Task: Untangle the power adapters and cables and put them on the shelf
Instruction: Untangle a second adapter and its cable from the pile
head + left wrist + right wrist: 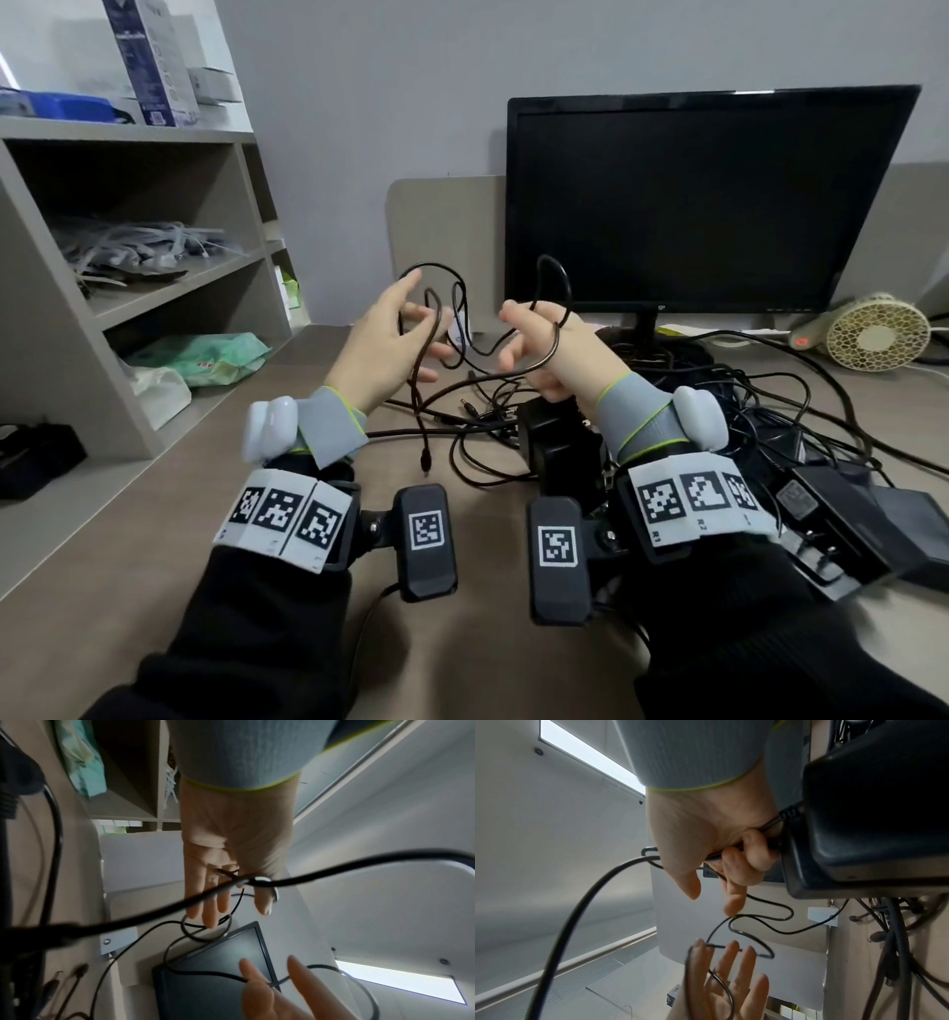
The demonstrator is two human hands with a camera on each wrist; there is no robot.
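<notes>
- Up in the air just in front of the monitor (703,205): left hand (382,349), fingers spread and nearly straight, thin black cable (452,318) looped loosely over them.
- Beside it, nearer the monitor's stand: right hand (544,349), lower fingers curled round the same cable, index finger pointing out, one strand draped across the back of the hand.
- Hanging from that hand, in front of the monitor: black power adapter (560,442), seen close beside the curled fingers (754,852) in the right wrist view.
- Dangling below the left hand: the cable's plug end (425,459), just above the desk (488,642).
- Right of the monitor's stand, on the desk: tangled pile of cables (744,401), with more adapters (842,519) at its near edge.
- Far left of the monitor: grey shelf (169,293) against the wall, holding bags and boxes.
- Right of the monitor's base: small cream fan (873,334).
</notes>
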